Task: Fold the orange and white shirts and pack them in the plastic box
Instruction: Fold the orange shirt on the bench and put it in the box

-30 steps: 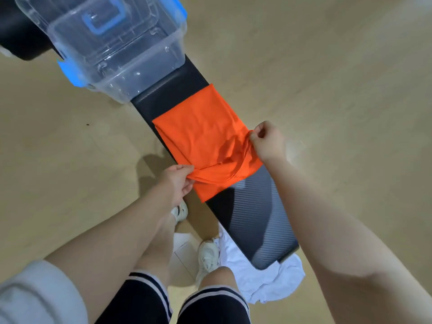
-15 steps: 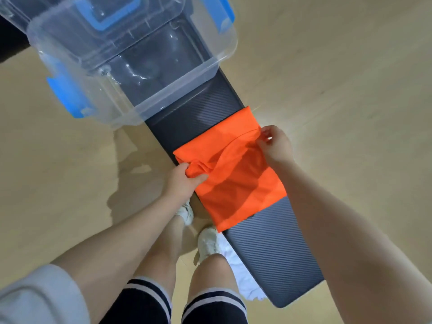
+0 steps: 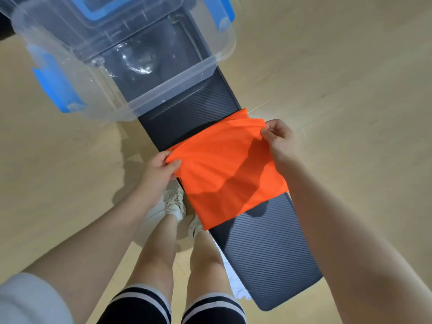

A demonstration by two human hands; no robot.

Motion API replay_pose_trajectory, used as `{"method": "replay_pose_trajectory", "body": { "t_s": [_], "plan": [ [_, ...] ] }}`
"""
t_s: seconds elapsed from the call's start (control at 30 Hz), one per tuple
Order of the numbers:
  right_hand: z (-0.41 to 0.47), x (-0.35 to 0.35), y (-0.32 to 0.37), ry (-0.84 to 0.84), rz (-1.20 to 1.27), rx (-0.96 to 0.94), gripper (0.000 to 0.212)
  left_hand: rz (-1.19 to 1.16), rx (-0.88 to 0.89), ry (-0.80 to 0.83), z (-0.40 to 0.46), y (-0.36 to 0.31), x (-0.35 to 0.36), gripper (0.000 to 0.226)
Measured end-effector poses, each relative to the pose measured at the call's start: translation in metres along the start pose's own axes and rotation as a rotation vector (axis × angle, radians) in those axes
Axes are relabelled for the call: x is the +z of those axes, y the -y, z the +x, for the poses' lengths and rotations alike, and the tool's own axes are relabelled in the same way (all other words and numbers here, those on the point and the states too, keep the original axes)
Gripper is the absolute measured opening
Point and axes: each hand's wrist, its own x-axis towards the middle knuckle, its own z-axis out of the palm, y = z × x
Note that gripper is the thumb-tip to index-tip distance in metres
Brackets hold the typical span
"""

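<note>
The orange shirt (image 3: 228, 169) is mid-fold: it lies as a compact rectangle across the dark ribbed bench (image 3: 268, 253), its far edge lifted just clear of the surface and carried forward over the rest. The left hand (image 3: 159, 174) pinches the far-left corner, thumb on top and fingers curled under the cloth; the right hand (image 3: 279, 141) pinches the far-right corner the same way, fingers closed tight on a small bit of fabric. Both grips are narrow corner pinches rather than full grasps, so the cloth sags a little between them and shows a soft crease through the middle. The plastic box (image 3: 177, 90) — clear, with blue latches — stands open on the far end of the same bench, near the shirt but apart from it, and looks to hold no clothing yet. The white shirt (image 3: 236, 291) is only partly visible, lying low beside the bench near the person's feet and apparently not folded. By my reading the orange fold is close to done, and the task as a whole is less than half complete. The next move calls for laying the held edge down square with the layer beneath, smoothing the crease, then sliding both hands under the bundle to lift it flat into the box — a loose lift from the corners would likely undo the fold.
</note>
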Motion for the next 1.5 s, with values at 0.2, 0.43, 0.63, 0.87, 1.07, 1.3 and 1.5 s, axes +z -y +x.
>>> {"method": "replay_pose_trajectory", "body": {
  "t_s": [0.2,0.43,0.63,0.87,1.07,1.3,1.5],
  "plan": [
    [0.014,0.014,0.001,0.105,0.051,0.034,0.026,0.024,0.097,-0.123,0.007,0.003,0.011,0.011],
    [-0.002,0.016,-0.027,-0.068,-0.729,-0.512,0.053,1.010,0.706,-0.265,-0.010,0.021,0.026,0.057],
    [-0.038,0.030,-0.085,0.245,-1.236,-0.901,0.066,1.469,0.611,-0.019,-0.012,0.067,0.046,0.123],
    [-0.057,0.005,-0.094,0.159,-1.096,-0.498,0.061,1.353,0.477,-0.116,-0.032,0.080,0.050,0.119],
    [-0.085,-0.016,-0.092,-0.100,-0.897,-0.167,0.044,0.715,0.043,-0.286,-0.064,0.080,0.061,0.086],
    [-0.070,-0.021,-0.095,-0.189,-0.494,0.217,0.040,0.061,-0.399,-0.288,-0.061,0.110,0.078,0.033],
    [-0.070,-0.027,-0.104,-0.179,-0.362,0.373,0.020,0.038,-0.414,-0.205,-0.067,0.119,0.074,0.031]
  ]
}}
